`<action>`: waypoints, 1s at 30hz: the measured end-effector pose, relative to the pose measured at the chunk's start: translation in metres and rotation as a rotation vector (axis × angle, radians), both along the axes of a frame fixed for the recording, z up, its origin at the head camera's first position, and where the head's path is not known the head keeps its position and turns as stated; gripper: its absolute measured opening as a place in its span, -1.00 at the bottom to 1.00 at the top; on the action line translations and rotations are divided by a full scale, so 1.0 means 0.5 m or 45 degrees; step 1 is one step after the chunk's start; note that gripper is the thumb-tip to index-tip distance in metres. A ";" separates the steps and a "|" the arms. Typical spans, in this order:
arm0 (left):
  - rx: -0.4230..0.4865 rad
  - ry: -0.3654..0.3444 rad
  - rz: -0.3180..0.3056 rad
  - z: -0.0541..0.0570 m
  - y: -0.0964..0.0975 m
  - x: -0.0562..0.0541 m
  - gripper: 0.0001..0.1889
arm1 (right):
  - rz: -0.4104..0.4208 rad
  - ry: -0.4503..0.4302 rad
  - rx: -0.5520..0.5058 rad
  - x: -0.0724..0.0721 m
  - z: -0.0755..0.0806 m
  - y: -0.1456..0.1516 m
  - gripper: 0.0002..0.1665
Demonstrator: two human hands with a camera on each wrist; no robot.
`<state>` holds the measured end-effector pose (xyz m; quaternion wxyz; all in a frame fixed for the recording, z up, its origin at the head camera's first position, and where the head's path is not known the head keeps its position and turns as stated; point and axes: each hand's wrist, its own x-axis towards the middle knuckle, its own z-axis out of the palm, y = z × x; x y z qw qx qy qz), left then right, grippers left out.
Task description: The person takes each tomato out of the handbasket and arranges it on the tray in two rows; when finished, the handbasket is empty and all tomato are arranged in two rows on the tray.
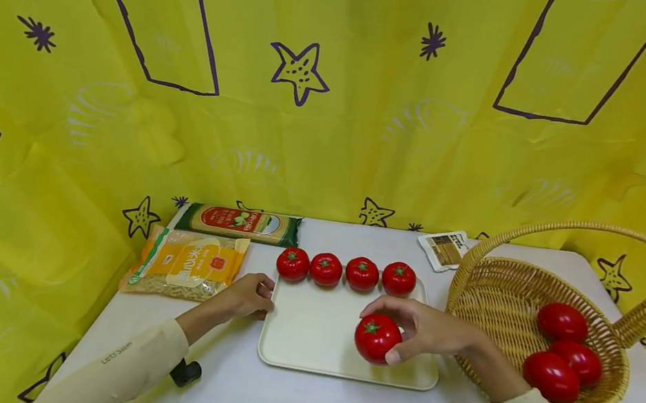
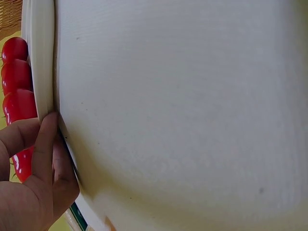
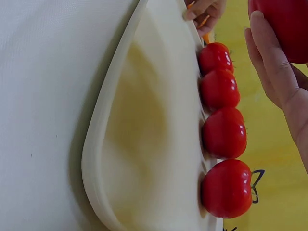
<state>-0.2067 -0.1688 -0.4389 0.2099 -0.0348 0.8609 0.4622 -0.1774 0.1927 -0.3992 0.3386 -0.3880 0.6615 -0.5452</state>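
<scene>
A cream rectangular tray [image 1: 308, 342] lies on the table before me. Along its far edge several red tomatoes [image 1: 326, 269] stand in a row, green stems up. My right hand [image 1: 432, 329] grips another tomato [image 1: 375, 339] between thumb and fingers, raised over the right half of the tray. In the right wrist view that tomato [image 3: 286, 29] is partly cut off by the frame, with a shadow on the tray below. At the tray's left side, my left hand [image 1: 249, 295] pinches the rim [image 2: 44, 72] between thumb and fingers.
To the right stands a wicker basket [image 1: 491, 289] with a tall handle; three red tomatoes [image 1: 562, 322] lie inside. An orange bag [image 1: 194, 266] and a green packet [image 1: 238, 222] lie at the left. A small white packet [image 1: 444, 249] sits behind, near the yellow curtain [image 1: 331, 147].
</scene>
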 end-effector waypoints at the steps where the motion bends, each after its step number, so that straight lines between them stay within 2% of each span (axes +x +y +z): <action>1: 0.000 0.005 -0.004 0.000 0.000 0.000 -0.62 | -0.004 0.013 0.009 -0.001 -0.001 -0.002 -0.33; 8: -0.012 -0.006 -0.001 0.004 0.001 0.001 -0.61 | -0.088 0.084 0.095 -0.003 -0.004 -0.021 -0.37; 14: -0.013 0.006 -0.005 0.005 0.000 0.003 -0.61 | -0.165 0.126 0.160 -0.010 -0.012 -0.040 -0.27; 18: -0.008 0.005 0.001 0.003 -0.001 0.003 -0.62 | -0.230 0.159 0.195 -0.018 -0.020 -0.050 -0.31; 26: -0.002 -0.002 0.003 0.000 -0.002 0.002 -0.62 | -0.350 0.129 0.187 -0.031 -0.028 -0.076 -0.34; 30: 0.009 0.013 0.008 -0.001 -0.003 0.002 -0.62 | -0.400 0.160 0.220 -0.038 -0.031 -0.090 -0.31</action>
